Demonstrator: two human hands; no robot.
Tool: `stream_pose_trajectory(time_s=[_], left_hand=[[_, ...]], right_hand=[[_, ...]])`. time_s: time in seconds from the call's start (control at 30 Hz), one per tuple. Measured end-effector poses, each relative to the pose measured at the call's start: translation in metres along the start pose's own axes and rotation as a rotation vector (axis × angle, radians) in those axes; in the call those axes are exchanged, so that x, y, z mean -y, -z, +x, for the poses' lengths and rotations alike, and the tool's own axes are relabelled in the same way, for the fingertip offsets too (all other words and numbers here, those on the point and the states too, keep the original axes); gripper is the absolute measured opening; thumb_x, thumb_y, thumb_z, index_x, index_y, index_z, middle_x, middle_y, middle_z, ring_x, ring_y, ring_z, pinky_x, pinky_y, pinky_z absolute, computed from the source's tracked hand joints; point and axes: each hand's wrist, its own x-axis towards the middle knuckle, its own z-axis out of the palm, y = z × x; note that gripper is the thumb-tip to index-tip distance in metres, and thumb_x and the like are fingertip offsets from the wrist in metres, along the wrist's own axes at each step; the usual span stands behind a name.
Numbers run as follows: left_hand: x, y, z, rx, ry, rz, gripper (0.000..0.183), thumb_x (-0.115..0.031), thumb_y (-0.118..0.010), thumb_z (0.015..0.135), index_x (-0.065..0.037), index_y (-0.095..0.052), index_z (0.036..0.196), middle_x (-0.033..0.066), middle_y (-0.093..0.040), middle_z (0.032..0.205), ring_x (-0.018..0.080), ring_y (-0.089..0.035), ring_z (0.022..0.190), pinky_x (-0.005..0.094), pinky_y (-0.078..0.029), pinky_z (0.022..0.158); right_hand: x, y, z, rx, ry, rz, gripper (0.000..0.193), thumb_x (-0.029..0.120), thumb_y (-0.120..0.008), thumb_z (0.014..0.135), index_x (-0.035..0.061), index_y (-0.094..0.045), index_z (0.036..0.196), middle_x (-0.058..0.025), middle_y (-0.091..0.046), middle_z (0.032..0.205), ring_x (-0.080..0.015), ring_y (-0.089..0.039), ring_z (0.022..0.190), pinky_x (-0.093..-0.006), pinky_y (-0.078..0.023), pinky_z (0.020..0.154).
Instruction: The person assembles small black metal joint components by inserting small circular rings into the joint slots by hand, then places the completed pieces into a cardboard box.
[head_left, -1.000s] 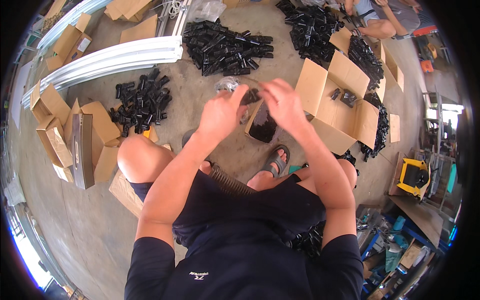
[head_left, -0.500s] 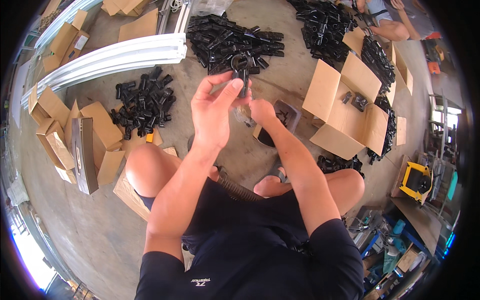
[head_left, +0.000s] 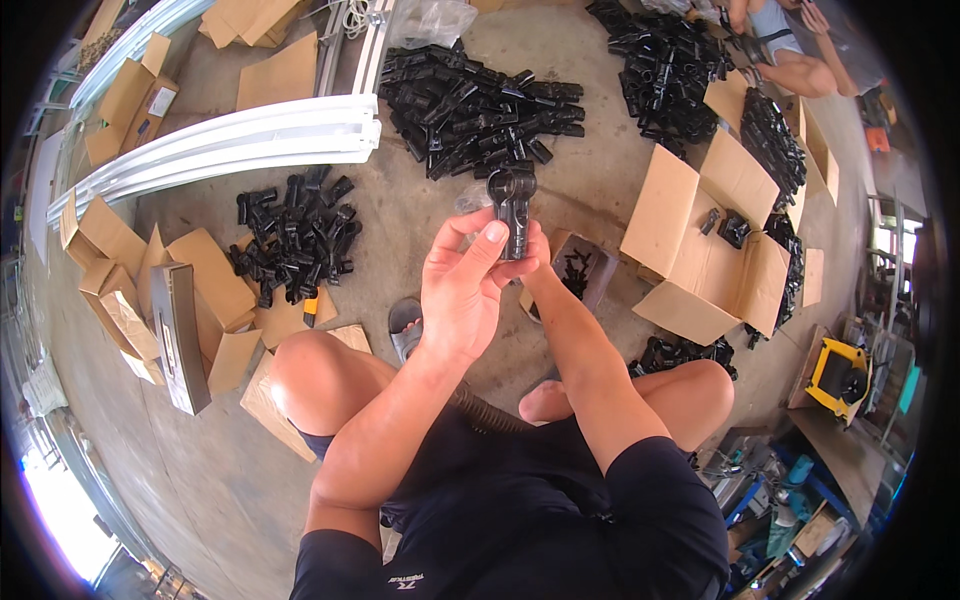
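In the head view, a person sits with knees apart over a concrete floor, 2 bare hands meeting in front of the body. The left hand [head_left: 465, 285] has its grip closed on 1 black fitting [head_left: 513, 215], thumb laid across its side; the ring-shaped end points away from the person. The right hand [head_left: 537, 254] is at the fitting's lower end, partly hidden, so how far its grip is closed cannot be told. The fitting is held above the floor, in front of a large pile of black fittings [head_left: 470, 105]. Beyond the right forearm is a bin [head_left: 603, 268] with small dark pieces [head_left: 575, 276] inside. To the right, an open carton [head_left: 692, 285] contains a few black parts [head_left: 735, 231]; to the left is a smaller black pile [head_left: 305, 235].
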Motion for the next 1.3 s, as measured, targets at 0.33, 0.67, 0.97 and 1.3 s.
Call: stream_pose_trajectory(time_s=[0.33, 0.67, 0.97, 1.3], left_hand=[[0.003, 0.001, -0.004, 0.028, -0.047, 0.001, 0.012, -0.015, -0.062, 0.104, -0.006, -0.066, 0.112, 0.0216, -0.073, 0.111, 0.0256, -0.075, 0.092, 0.0343, -0.064, 0.081], [-0.009, -0.012, -0.026, -0.038, -0.16, 0.001, 0.015, -0.016, -0.063, 0.104, -0.004, -0.064, 0.113, 0.0205, -0.072, 0.113, 0.0249, -0.073, 0.098, 0.0354, -0.063, 0.084], [-0.005, -0.013, -0.024, -0.037, -0.128, 0.006, 0.014, -0.013, -0.064, 0.103, -0.006, -0.064, 0.115, 0.0205, -0.073, 0.112, 0.0265, -0.074, 0.093, 0.0359, -0.063, 0.082], [0.005, -0.013, -0.006, -0.006, -0.113, 0.029, 0.015, -0.013, -0.064, 0.103, -0.004, -0.065, 0.115, 0.0199, -0.074, 0.109, 0.0247, -0.075, 0.09, 0.0342, -0.063, 0.079]], right_hand=[[0.003, 0.021, -0.021, -0.028, 0.012, 0.085, 0.021, 0.012, -0.055, 0.091, 0.0022, -0.072, 0.099, -0.0201, -0.074, 0.101, -0.0383, -0.073, 0.096, -0.0463, -0.059, 0.085], [0.003, 0.048, -0.025, 0.125, -0.004, 0.034, 0.022, 0.01, -0.054, 0.091, 0.001, -0.073, 0.099, -0.0225, -0.073, 0.103, -0.0376, -0.072, 0.1, -0.0472, -0.059, 0.084], [0.002, -0.046, -0.012, -0.058, -0.017, 0.134, 0.024, 0.014, -0.055, 0.093, -0.0014, -0.071, 0.104, -0.02, -0.07, 0.105, -0.0362, -0.068, 0.102, -0.043, -0.061, 0.08], [0.031, 0.085, -0.041, -0.017, 0.004, 0.296, 0.024, 0.015, -0.058, 0.092, -0.0017, -0.068, 0.106, -0.0222, -0.069, 0.106, -0.0389, -0.068, 0.101, -0.0465, -0.057, 0.088]])
